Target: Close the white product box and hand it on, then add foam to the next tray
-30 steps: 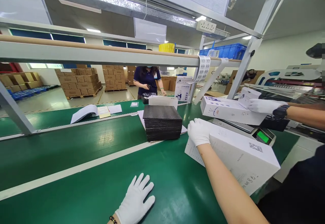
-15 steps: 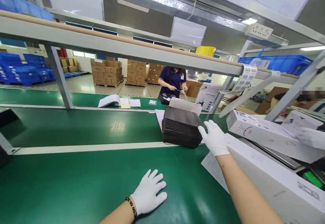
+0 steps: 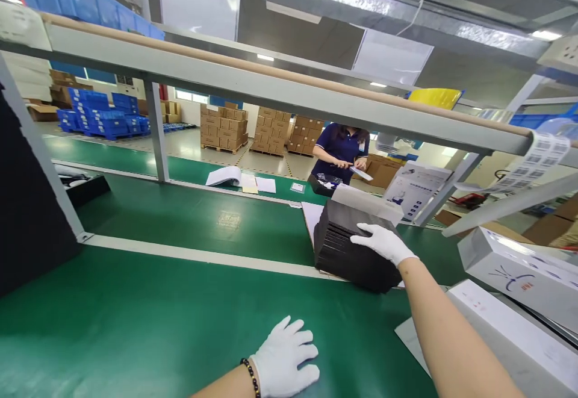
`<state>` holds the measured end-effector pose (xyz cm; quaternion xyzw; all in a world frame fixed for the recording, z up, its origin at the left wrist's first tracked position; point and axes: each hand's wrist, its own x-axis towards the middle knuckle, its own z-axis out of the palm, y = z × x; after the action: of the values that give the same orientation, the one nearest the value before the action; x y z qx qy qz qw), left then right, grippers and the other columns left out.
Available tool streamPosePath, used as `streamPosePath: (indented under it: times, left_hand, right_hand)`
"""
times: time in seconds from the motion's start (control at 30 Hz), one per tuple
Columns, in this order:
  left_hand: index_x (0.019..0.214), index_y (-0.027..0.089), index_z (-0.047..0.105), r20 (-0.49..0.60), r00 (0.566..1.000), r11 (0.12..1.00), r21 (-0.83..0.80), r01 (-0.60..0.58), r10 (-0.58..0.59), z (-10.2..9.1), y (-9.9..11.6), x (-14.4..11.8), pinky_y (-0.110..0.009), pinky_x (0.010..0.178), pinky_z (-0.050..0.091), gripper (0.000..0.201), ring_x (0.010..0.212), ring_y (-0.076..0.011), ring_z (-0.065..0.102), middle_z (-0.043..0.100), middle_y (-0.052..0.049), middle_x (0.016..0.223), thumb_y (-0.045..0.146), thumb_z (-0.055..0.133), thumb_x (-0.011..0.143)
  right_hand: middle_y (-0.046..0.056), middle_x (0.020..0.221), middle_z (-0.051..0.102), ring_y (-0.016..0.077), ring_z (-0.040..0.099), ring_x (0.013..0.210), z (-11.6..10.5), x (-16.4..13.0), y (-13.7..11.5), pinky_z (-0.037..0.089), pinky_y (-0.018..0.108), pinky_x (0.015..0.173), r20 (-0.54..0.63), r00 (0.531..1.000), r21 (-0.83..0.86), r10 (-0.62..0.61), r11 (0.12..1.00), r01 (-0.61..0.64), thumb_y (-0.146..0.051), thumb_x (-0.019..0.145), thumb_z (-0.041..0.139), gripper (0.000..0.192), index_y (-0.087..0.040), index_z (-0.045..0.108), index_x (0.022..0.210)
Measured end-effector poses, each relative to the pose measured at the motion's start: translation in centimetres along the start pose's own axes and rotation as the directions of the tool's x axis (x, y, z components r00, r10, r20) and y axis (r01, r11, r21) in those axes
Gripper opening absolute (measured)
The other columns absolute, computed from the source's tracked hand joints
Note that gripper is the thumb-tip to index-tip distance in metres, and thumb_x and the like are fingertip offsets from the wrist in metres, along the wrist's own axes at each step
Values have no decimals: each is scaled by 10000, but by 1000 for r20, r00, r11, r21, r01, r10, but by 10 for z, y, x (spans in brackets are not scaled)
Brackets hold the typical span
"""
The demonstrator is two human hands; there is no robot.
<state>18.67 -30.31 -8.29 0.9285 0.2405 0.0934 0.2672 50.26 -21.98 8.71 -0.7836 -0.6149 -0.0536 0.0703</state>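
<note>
Right hand moved off white carton, over to black sheet stack

Stack lies under its spread fingers, contact unclear. Left hand also spread, at green worktop, nearer camera and left of stack

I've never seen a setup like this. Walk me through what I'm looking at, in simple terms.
There is no machine arm here: these are a person's own two hands in white gloves. The view comes from a camera worn on their head, looking forward and down.

The left hand, fingers spread, is low over the green work surface. The right hand is at the top of a stack of black sheets, its fingers also spread. Neither hand is closed around anything.

To the right are white boxes. Farther back lie an open booklet and other papers. Across from the wearer, another person works with their own hands.
</note>
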Motion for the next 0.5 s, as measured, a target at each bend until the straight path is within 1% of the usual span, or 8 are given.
streamPosePath:
  times: [0.1, 0.17, 0.23, 0.3, 0.37, 0.43, 0.47, 0.5]
  left_hand:
    - [1210, 288, 619, -7, 1000, 1000, -11, 4, -4, 3, -2, 0, -545, 1155, 216, 368, 1370, -290, 370, 584, -13, 1341, 460, 465, 924]
    - [1215, 298, 614, -9, 1000, 1000, -17, 3, -3, 3, -3, 1, -540, 1157, 214, 366, 1372, -285, 367, 581, -4, 1344, 461, 462, 926]
    - [1219, 302, 611, -14, 1000, 1000, -20, -3, 3, 2, -4, 1, -537, 1159, 210, 367, 1373, -280, 367, 583, 0, 1341, 464, 462, 926]
    - [1218, 298, 612, -24, 1000, 1000, -17, -9, 9, 1, -5, 1, -531, 1160, 213, 369, 1370, -275, 372, 589, -1, 1334, 464, 463, 924]
    - [1211, 295, 618, -34, 999, 1000, -13, -13, 13, 1, -5, 1, -522, 1158, 226, 367, 1363, -268, 386, 599, 0, 1322, 462, 465, 922]
    - [1199, 296, 627, -49, 999, 1000, -7, -15, 15, 3, -6, 1, -510, 1156, 236, 357, 1352, -261, 404, 611, 5, 1308, 455, 469, 921]
    - [1185, 298, 637, -59, 998, 1000, -3, -14, 14, 5, -6, 1, -502, 1155, 242, 346, 1344, -255, 417, 623, 10, 1292, 448, 470, 922]
    - [1169, 299, 647, -75, 997, 1000, 1, -9, 9, 7, -7, 1, -488, 1153, 258, 331, 1327, -245, 441, 636, 17, 1273, 437, 469, 925]
  right_hand:
    - [82, 1208, 574, 204, 576, 1046, -4, 1, 6, 488, 435, 906, 13, 1000, 41, -7, 999, 7, -435, 900, 555, 372, -185, 570, 1176]
    - [75, 1165, 592, 189, 589, 1007, -5, 2, 7, 501, 415, 881, -21, 1000, 61, -11, 998, 12, -414, 904, 556, 340, -182, 581, 1150]
    - [67, 1126, 606, 177, 598, 975, -7, 0, 4, 511, 404, 861, -105, 994, 77, -24, 997, 32, -395, 904, 561, 310, -178, 589, 1124]
    - [89, 1139, 607, 201, 593, 1019, -10, -9, -5, 497, 437, 896, -244, 968, 90, -63, 992, 87, -336, 905, 555, 279, -172, 594, 1127]
    - [140, 1209, 584, 266, 540, 1149, -11, -30, -21, 441, 501, 979, -409, 903, 89, -135, 978, 186, -215, 877, 527, 302, -154, 590, 1166]
    - [171, 1293, 539, 315, 439, 1277, -4, -62, -45, 363, 543, 1054, -550, 804, 68, -227, 947, 314, -99, 800, 482, 432, -131, 572, 1221]
    - [165, 1329, 519, 317, 402, 1312, 4, -82, -59, 345, 546, 1073, -602, 750, 53, -275, 923, 380, -69, 762, 469, 495, -130, 559, 1245]
    - [141, 1348, 513, 301, 401, 1319, 15, -102, -74, 341, 545, 1083, -638, 700, 39, -321, 894, 446, -50, 744, 450, 555, -154, 535, 1282]
